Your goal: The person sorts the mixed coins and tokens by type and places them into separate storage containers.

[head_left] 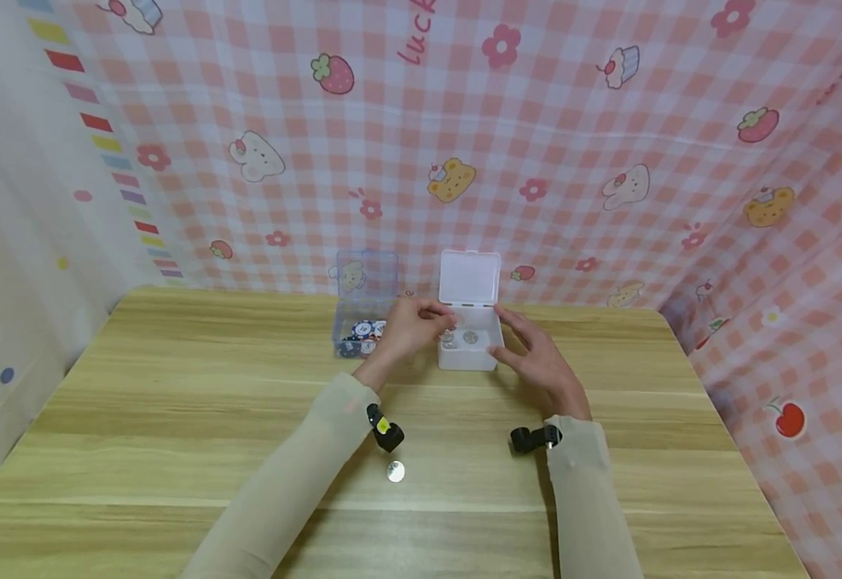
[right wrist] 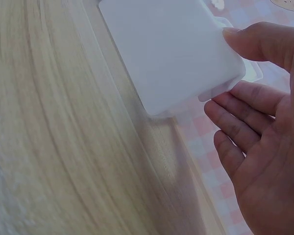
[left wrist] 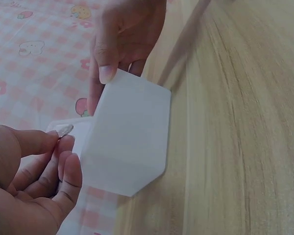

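Note:
A small white box (head_left: 467, 359) with its lid raised stands near the back of the table, a few silver coins (head_left: 470, 337) on its floor. Between thumb and fingertips my left hand (head_left: 413, 326) pinches a silver coin (left wrist: 64, 130), close over the box's left side. My right hand (head_left: 540, 360) holds the box at its right side, thumb (right wrist: 240, 41) at the front rim and fingers (right wrist: 235, 122) along the side toward the back. From the left wrist view the box's outer wall hides its inside.
Left of the white box is a clear bluish box (head_left: 341, 318), lid up, holding several poker chips (head_left: 363, 329), partly behind my left hand. One silver disc (head_left: 395, 471) lies on the wooden table (head_left: 174, 418) nearer me. A checked cloth (head_left: 406, 129) hangs behind.

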Available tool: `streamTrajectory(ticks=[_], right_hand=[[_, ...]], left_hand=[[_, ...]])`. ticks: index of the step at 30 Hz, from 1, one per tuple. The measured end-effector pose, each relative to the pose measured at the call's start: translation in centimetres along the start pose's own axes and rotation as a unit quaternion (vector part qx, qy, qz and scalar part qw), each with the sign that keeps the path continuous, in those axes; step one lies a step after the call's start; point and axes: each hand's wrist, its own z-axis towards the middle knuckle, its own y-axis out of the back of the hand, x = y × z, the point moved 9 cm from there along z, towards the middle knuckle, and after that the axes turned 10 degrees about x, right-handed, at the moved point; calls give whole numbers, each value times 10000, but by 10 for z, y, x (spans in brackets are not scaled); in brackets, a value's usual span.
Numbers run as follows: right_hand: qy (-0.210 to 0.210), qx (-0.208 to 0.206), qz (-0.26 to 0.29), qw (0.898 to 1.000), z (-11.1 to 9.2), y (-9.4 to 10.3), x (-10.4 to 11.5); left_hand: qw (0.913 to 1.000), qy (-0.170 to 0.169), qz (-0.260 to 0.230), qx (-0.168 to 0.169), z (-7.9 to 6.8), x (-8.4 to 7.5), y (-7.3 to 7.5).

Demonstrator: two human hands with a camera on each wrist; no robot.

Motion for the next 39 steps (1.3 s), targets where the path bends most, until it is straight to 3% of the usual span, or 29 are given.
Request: streamTrajectory(ticks=[8,24,30,35,39], right_hand=[[0,-25,-92,10000,-6,-2,15],[61,3,-75,10000,-5,-2,15],[93,-11,-39,9999,-2,0,6],[214,-51,7,9998,7,1,-14],[296,-121,-59,9995,9,1,-17]], left_hand=[[9998,56,195,-13,-3,5,2],[9942,-763,691,314,-17,-12,4],[9876,-1002,1104,500,-26,-14,-1],[9833,-1105,1233,749,-35,-12,-5],[9811,-1108,1264,961,-44,-8,-8]])
